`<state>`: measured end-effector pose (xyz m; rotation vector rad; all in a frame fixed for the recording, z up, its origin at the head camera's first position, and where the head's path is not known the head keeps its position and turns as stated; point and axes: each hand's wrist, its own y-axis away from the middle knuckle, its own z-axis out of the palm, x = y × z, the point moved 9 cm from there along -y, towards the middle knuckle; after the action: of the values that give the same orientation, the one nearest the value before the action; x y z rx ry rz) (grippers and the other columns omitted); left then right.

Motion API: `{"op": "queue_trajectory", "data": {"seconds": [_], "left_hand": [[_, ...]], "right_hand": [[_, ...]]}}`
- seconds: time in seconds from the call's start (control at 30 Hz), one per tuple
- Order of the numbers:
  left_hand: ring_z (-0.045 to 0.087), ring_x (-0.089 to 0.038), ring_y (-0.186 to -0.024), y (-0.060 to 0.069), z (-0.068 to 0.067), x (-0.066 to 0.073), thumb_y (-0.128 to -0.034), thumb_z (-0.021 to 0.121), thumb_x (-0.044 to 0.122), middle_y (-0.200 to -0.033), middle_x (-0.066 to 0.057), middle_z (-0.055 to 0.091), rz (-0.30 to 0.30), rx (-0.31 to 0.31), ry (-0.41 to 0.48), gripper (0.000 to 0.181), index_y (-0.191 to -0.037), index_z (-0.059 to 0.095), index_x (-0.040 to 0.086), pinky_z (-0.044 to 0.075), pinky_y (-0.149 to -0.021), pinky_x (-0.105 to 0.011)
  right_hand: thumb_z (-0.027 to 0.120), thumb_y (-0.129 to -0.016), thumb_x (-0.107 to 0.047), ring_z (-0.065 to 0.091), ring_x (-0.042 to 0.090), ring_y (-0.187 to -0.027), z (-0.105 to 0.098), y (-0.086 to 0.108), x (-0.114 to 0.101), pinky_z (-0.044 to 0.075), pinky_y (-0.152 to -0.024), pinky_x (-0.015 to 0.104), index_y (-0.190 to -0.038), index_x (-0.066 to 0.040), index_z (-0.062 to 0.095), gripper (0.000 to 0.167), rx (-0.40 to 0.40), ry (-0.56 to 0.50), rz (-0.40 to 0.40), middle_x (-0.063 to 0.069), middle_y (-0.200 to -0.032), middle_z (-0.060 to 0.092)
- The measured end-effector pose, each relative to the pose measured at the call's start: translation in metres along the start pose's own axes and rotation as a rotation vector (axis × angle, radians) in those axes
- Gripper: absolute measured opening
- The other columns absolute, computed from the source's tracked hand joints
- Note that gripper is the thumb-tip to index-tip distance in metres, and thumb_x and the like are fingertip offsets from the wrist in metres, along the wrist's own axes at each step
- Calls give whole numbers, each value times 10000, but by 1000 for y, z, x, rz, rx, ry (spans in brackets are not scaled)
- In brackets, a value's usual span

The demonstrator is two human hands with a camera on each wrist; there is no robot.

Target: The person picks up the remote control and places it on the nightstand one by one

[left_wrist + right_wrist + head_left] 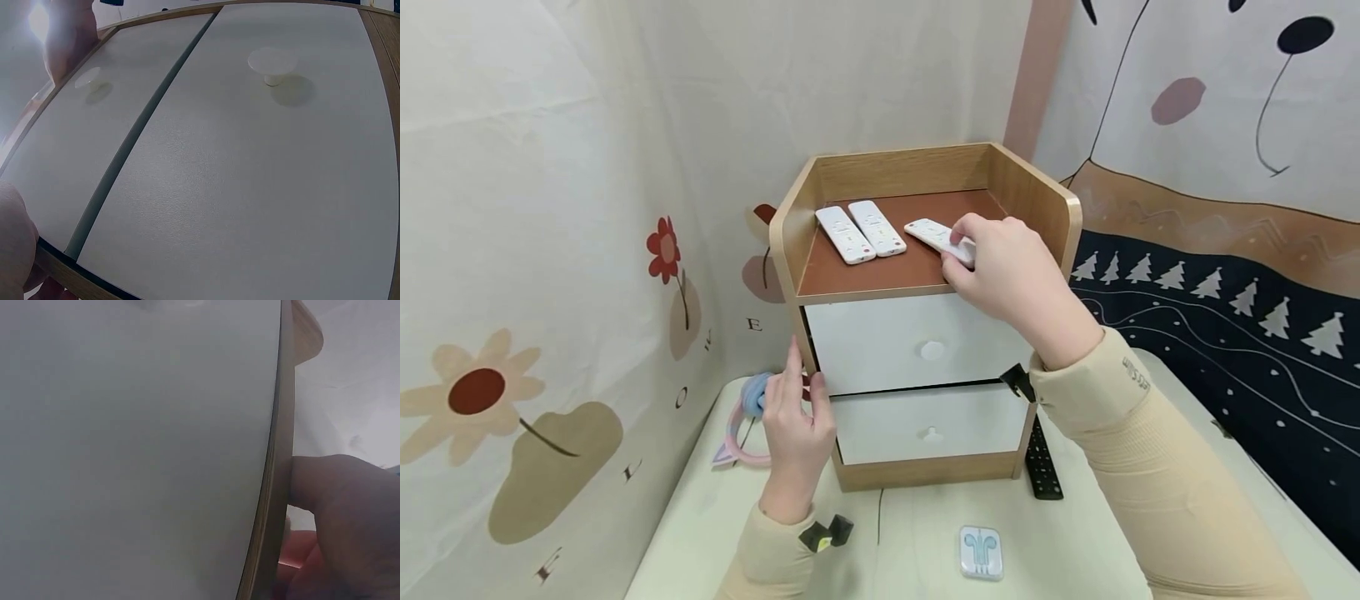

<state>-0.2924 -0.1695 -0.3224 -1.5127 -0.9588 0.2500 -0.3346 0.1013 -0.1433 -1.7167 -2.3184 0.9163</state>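
A small wooden cabinet (925,479) has two white drawers, the upper (880,342) above the lower (887,429). On its brown top shelf two white remotes (846,236) (877,228) lie side by side at the left. My right hand (1011,279) pinches a third white remote (928,233) by its near end, at the right of the shelf. My left hand (797,429) rests with fairly straight fingers against the cabinet's left side; part of it (14,240) shows in the left wrist view. In the right wrist view, the right hand (350,519) is partly hidden behind the cabinet edge.
A black remote (1042,462) lies on the table (917,542) by the cabinet's right side. An earphone case (981,552) lies in front. Behind my left hand is a pink and blue ring-shaped item (733,437). Printed cloth hangs behind and at both sides.
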Motion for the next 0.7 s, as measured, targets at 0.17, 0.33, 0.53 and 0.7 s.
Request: {"op": "queue_trajectory", "data": {"seconds": [0.17, 0.33, 0.53, 0.7], "left_hand": [[576, -347, -896, 0, 0, -2, -1044, 650, 28, -852, -197, 629, -2, -6, 5, 582, -1598, 502, -71, 450, -806, -387], [578, -348, -902, 1, 2, -6, -1050, 644, 36, -847, -198, 636, -11, -12, 9, 580, -1603, 500, -62, 447, -815, -395], [580, -356, -907, 0, 2, -7, -1047, 647, 37, -841, -200, 643, -7, -3, 16, 580, -1601, 506, -58, 448, -820, -409], [583, -356, -902, 0, 2, -5, -1034, 658, 26, -842, -192, 636, 9, 10, 17, 582, -1592, 517, -61, 455, -807, -409]], "right_hand": [[598, -1006, -260, 630, 319, -877, 13, -18, -7, 498, -788, 442, -1300, -79, 713, 364, -102, 27, 3, 145, -922, 729], [593, -968, -267, 625, 297, -895, 25, -33, -9, 491, -816, 423, -1325, -115, 706, 404, -152, 26, 9, 123, -985, 731], [581, -956, -309, 656, 319, -1054, 34, -47, -6, 531, -916, 491, -1379, -197, 715, 458, -196, 12, 13, 112, -1166, 776], [562, -997, -338, 566, 354, -1294, 43, -50, -3, 506, -1033, 534, -1517, -254, 663, 537, -250, -41, 9, 76, -1324, 779]]}}
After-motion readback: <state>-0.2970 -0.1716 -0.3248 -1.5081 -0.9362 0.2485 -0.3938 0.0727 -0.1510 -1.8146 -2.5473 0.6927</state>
